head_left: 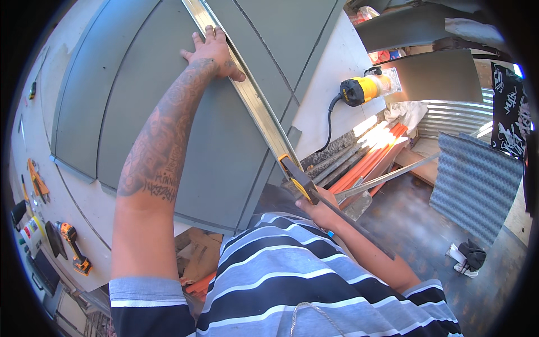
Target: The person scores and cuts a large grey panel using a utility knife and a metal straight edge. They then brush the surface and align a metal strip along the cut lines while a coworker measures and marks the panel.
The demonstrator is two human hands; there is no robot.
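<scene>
A long silvery metal channel (252,101) lies slantwise across a dark grey grooved panel (185,129). My left hand (212,56) rests on the channel's far part, fingers spread and the thumb over its right edge. At the channel's near end, close to my body, a black and yellow bar clamp (300,178) sits at the panel's edge. My right hand (321,210) is closed round the clamp's lower part, most of the fingers hidden behind it. The clamp's dark bar (359,231) runs back along my right forearm.
A yellow and black trim router (362,90) with a cord lies right of the panel. An orange cordless drill (73,247) and an orange tool (37,181) lie on the white tabletop at left. Orange tubes (359,165) and a corrugated grey sheet (476,182) are at right.
</scene>
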